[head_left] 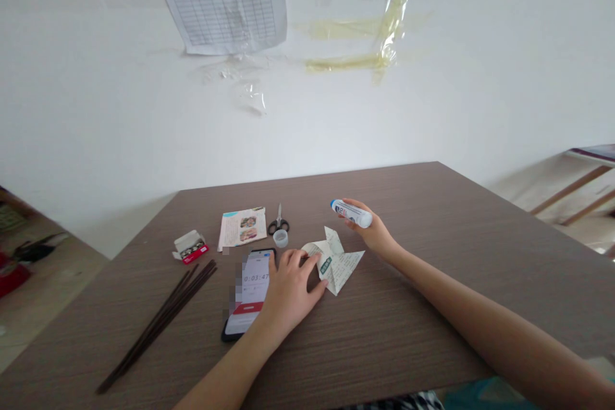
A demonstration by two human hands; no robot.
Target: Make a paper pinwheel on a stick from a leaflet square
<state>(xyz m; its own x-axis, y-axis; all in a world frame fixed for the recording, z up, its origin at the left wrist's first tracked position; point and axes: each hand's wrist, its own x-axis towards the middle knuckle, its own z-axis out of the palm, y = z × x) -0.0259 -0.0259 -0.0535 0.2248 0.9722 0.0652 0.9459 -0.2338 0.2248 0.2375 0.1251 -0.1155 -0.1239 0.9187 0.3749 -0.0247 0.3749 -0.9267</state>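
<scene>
My left hand (288, 288) lies flat on the table, with its fingertips pressing the left part of a folded paper shape (336, 262) printed with green and text. Its palm partly covers the right edge of a smartphone (250, 288), whose screen shows a running timer. My right hand (369, 232) is raised just above the paper and grips a white and blue glue stick (352, 213). Its lower end is hidden in my fingers.
On the brown wood-grain table (384, 333) are open scissors (278, 221), a small clear cap (280, 238), a booklet (243, 229), a small open box (191, 248) and long dark sticks (158, 323). Table edges drop to the floor on the left and right.
</scene>
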